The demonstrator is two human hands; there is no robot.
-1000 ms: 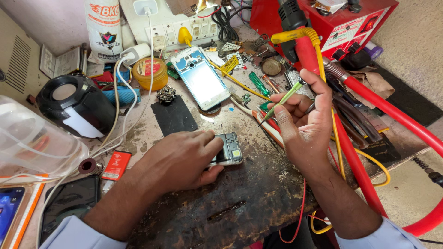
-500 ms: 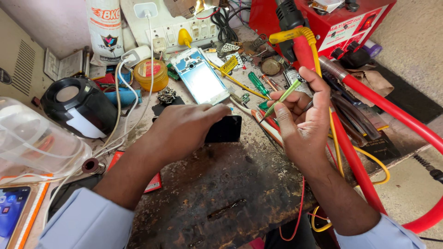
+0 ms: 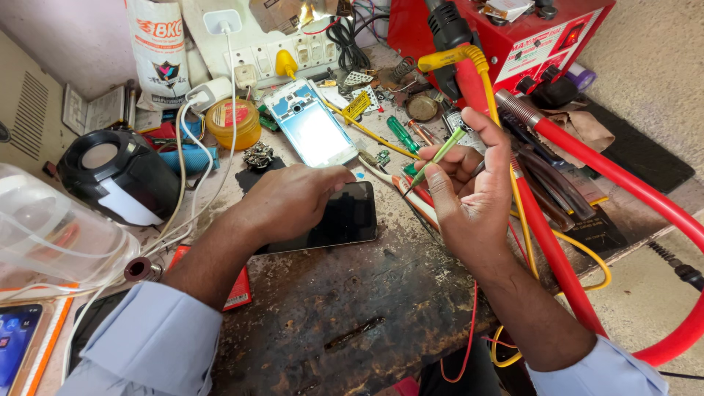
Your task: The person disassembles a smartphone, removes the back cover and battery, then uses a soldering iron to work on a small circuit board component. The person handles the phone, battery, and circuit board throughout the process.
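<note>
My left hand [image 3: 293,198] presses flat on the black glass-faced phone [image 3: 334,220] at table centre, my right hand [image 3: 469,187], at three o'clock, pinches a slim green screwdriver [image 3: 438,156]; I'd pin the phone firmly.

- The left hand [image 3: 290,199] is lying on the black phone [image 3: 345,218] and hiding its left part.
- The right hand [image 3: 469,192] is closing around the thin green tool [image 3: 438,155], so its lower end is not showing.
- The small parts [image 3: 381,156] behind the tool are too tiny to tell.
- The picture's left edge is cutting off the clear plastic tub [image 3: 44,235].
- The bottom corner is cutting off a lit phone [image 3: 16,345].
</note>
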